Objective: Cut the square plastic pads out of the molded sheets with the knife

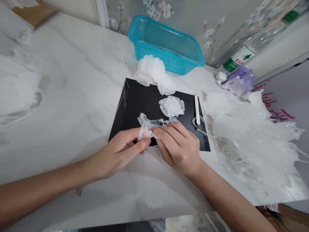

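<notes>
Both hands meet over the front of a black mat [140, 100]. My left hand [127, 146] pinches the left end of a translucent, flexible plastic piece [144, 124], with thumb and fingers closed on it. My right hand [180, 148] is closed on the same piece from the other side; its fingertips hide part of it. A small white knob shows between the fingers. Just beyond lies a flat, translucent white plastic piece [172, 106] with small knobs round its rim. At the mat's back edge is a pile of similar white pieces [152, 71].
A blue plastic basket [169, 37] stands against the wall. On the mat's right side rests a pale-handled tool [197, 109]. A large heap of translucent pieces [256, 145] covers the table's right side. A bottle [241, 56] and a purple packet [240, 80] stand behind it.
</notes>
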A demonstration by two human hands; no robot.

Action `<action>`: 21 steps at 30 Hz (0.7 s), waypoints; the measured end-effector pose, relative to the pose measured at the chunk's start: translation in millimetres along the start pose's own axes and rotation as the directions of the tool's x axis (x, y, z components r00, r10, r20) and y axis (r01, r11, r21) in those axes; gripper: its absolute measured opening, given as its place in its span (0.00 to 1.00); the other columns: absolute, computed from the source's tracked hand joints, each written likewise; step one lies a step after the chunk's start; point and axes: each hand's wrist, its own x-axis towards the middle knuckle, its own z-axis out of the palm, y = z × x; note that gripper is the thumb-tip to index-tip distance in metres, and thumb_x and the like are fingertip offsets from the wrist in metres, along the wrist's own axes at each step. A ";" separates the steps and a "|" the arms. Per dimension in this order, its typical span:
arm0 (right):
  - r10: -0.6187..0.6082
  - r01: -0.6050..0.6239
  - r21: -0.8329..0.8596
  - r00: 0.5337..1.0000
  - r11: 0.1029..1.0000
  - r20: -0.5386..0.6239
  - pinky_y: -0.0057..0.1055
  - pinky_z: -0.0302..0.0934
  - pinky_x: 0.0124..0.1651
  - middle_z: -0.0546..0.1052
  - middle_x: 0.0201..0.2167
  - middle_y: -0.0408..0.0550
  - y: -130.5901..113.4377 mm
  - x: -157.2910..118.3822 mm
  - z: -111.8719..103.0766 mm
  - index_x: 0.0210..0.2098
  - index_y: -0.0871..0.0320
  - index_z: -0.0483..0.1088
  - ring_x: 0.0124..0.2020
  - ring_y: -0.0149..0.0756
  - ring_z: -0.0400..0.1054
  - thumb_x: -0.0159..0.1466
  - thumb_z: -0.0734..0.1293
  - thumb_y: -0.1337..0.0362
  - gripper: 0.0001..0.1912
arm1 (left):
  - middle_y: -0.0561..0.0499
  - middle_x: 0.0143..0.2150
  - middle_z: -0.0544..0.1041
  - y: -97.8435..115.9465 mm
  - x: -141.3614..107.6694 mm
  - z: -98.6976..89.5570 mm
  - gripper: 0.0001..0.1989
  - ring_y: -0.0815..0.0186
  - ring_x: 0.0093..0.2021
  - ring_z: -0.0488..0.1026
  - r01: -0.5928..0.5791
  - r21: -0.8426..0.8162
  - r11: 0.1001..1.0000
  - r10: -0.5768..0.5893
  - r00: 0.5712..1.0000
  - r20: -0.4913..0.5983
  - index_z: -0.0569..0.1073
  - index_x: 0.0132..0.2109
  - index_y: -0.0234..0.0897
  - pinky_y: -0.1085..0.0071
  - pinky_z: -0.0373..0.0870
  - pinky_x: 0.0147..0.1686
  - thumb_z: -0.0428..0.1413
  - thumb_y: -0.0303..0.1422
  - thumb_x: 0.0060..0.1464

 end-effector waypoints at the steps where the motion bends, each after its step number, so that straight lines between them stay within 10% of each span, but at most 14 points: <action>1: 0.006 -0.006 -0.001 1.000 1.000 -0.008 0.31 0.61 0.34 0.77 0.30 0.47 -0.5 -0.1 0.2 0.38 0.61 0.70 0.33 0.35 0.67 0.59 0.64 0.74 0.08 | 0.55 0.27 0.68 0.3 0.2 0.0 0.12 0.70 0.28 0.65 0.001 -0.015 1.000 -0.001 1.000 -0.004 0.68 0.32 0.37 0.76 0.63 0.27 0.47 0.38 0.59; 21: 0.321 -0.322 0.080 0.947 0.943 0.025 0.32 0.60 0.32 0.74 0.26 0.49 -14.9 -2.4 8.7 0.33 0.61 0.69 0.28 0.35 0.64 0.64 0.58 0.71 0.09 | 0.56 0.25 0.64 5.6 3.3 -1.1 0.13 0.71 0.27 0.62 -0.016 -0.048 0.999 0.017 0.999 0.028 0.64 0.27 0.36 0.76 0.63 0.28 0.48 0.37 0.58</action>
